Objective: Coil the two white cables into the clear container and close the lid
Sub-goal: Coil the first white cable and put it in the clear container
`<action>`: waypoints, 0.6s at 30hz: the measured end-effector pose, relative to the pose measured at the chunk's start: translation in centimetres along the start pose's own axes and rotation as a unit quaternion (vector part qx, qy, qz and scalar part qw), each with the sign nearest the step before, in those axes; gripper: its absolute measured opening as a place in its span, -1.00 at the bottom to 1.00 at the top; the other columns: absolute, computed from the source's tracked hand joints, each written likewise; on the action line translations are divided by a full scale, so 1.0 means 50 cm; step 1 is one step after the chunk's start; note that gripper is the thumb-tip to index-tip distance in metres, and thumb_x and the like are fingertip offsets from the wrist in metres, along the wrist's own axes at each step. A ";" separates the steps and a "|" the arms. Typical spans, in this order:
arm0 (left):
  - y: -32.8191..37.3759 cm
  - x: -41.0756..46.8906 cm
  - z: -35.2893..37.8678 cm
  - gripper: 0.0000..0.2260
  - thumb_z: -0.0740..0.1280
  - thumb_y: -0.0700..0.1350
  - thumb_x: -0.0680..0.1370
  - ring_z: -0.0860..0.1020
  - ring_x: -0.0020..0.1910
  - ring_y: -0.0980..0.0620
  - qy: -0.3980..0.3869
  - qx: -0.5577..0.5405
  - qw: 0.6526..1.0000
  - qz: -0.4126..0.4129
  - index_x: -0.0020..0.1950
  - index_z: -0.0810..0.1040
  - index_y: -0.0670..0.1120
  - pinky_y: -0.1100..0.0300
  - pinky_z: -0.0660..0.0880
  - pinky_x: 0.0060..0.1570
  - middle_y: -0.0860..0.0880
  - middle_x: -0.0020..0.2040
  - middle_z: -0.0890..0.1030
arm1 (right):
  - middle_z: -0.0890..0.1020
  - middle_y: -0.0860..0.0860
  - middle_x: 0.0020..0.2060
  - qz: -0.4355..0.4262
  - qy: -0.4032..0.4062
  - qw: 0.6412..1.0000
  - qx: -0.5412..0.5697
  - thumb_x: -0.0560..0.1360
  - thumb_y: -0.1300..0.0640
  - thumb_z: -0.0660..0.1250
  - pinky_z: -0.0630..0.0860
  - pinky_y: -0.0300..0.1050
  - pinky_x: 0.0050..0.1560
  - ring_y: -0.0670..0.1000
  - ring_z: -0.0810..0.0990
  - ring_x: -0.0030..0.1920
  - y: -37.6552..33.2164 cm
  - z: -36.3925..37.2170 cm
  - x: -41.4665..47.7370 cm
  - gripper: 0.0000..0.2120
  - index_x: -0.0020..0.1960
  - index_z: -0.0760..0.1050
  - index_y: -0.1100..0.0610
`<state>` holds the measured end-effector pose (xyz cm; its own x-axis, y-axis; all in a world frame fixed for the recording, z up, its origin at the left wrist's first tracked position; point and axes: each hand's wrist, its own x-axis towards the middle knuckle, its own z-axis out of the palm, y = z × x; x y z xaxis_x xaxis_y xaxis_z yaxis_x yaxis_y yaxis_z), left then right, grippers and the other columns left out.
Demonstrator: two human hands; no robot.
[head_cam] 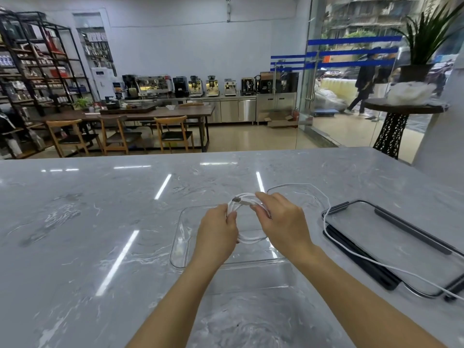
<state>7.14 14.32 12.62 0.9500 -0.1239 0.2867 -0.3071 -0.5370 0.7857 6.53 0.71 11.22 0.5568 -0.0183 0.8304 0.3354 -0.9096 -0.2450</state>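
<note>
Centrally, near the counter's front edge, both hands hold a coiled cable over the clear container. Left hand pinches the coil's left side; right hand grips its top by the plug. Second cable trails across the lid, toward the right edge.

Left hand, right hand raised, both pinching closed.
</note>
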 end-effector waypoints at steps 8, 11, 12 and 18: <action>-0.003 0.018 -0.037 -0.81 0.24 -0.46 0.41 0.48 -0.21 0.00 -0.198 -0.135 0.965 -0.105 -0.10 0.52 -0.22 0.19 0.40 -0.17 -0.09 -0.23 0.53 | 0.62 0.04 -0.45 0.000 -0.037 0.999 0.011 0.30 0.14 0.38 0.41 -0.30 -0.49 0.03 0.53 -0.52 0.012 -0.005 -0.019 -0.81 -0.12 0.63 0.19; -0.009 0.015 -0.023 -0.79 0.25 -0.50 0.37 0.42 -0.28 0.00 -0.198 -0.161 0.962 -0.101 -0.11 0.46 -0.24 0.17 0.36 -0.22 -0.06 -0.30 0.44 | 0.64 0.08 -0.40 0.019 -0.059 0.997 0.049 0.35 0.13 0.36 0.51 -0.14 -0.43 0.08 0.58 -0.44 0.009 0.000 -0.023 -0.81 -0.08 0.62 0.19; -0.011 0.012 -0.016 -0.82 0.32 -0.45 0.37 0.39 -0.30 0.02 -0.189 -0.152 0.966 -0.090 -0.10 0.46 -0.25 0.17 0.35 -0.23 -0.04 -0.33 0.41 | 0.65 0.08 -0.38 0.033 -0.074 0.994 0.067 0.39 0.12 0.34 0.52 -0.10 -0.38 0.10 0.58 -0.40 0.008 0.000 -0.024 -0.81 -0.07 0.62 0.19; -0.010 0.000 0.006 -0.85 0.50 -0.10 0.35 0.47 -0.34 0.05 -0.119 -0.142 0.981 -0.054 -0.27 0.56 -0.10 0.08 0.45 -0.22 0.01 -0.38 0.51 | 0.62 0.14 -0.32 0.111 -0.143 0.972 0.149 0.49 0.20 0.31 0.53 0.08 -0.25 0.11 0.52 -0.35 0.006 -0.011 -0.028 -0.89 -0.08 0.61 0.18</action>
<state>7.32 14.31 12.07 0.9539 -0.2880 0.0848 -0.1757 -0.3066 0.9355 5.43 0.22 10.24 0.8148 -0.0462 0.5779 0.3641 -0.7348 -0.5722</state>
